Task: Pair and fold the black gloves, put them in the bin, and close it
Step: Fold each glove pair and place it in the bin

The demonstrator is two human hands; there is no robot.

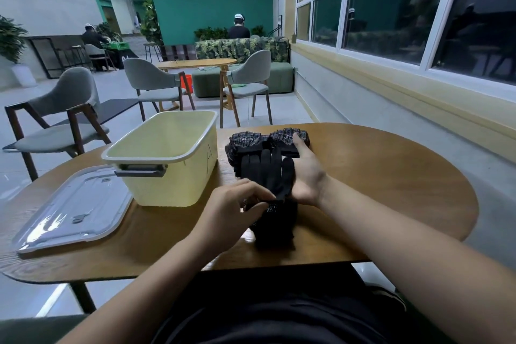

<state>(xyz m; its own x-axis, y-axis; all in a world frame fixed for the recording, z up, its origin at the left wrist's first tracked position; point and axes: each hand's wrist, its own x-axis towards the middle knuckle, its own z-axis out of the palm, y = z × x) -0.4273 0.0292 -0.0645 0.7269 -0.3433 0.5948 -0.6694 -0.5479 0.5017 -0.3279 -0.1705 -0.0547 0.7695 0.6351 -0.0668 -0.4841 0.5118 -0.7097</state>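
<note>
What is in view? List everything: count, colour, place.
bin: 1, pale yellow, open, on table left of gloves
lid: 1, clear grey, flat on table left of bin
gloves: several, black, piled on table right of bin
table: 1, brown wood, nearest
chairs: 3, grey, beyond table
far table: 1, light wood, behind chairs
sofa: 1, green, far back
plants: several, green, far back
people: 2, dark clothes, far back
left hand: 1, pinches gloves
right hand: 1, against gloves, fingers hidden

Near wooden table (391, 176), grey chair left (60, 131), oval wooden table far (195, 64), leaf-print sofa (240, 49) behind, windows right (391, 8), potted plant far left (11, 42).
</note>
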